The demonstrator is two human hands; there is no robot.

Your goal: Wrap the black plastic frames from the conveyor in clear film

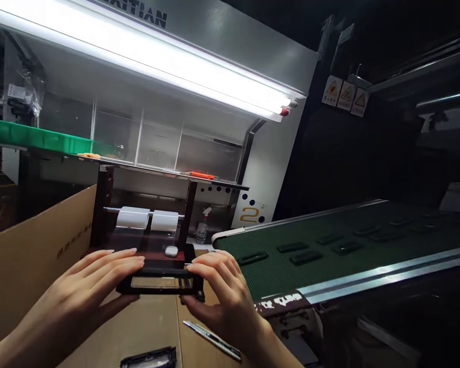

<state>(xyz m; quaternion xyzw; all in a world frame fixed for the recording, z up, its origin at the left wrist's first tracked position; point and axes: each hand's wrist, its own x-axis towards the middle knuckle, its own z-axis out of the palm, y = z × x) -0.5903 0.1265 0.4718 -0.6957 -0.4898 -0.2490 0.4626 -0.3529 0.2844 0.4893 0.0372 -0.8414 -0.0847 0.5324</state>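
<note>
**Two Hands Held a Black Frame**

The left hand (95,283) and the right hand (218,286) held one black frame (159,282) between them. The frame was flat and sat in the middle, with a see-through window in it. The left grip was on the frame's left end, with the fingers lying over the top edge and the thumb under it. The right grip was on the right end, with the fingers curled over the top and the thumb tucked below the corner. Both grips were closed on the frame, not wide. The frame was just above the brown bench (145,327), right in front of a dark stand (103,204) with two white rolls (147,219) on a rod.

A small white piece (171,251) lay at the foot of the stand, just behind the frame. A thin blade tool (212,339) lay on the bench near the right wrist. Another black frame (149,358) lay at the near edge. A cardboard box (30,250) stood to the left. To the right, a green belt (329,266) carried more black frames (304,257). A long bright lamp (157,61) shone above.
</note>
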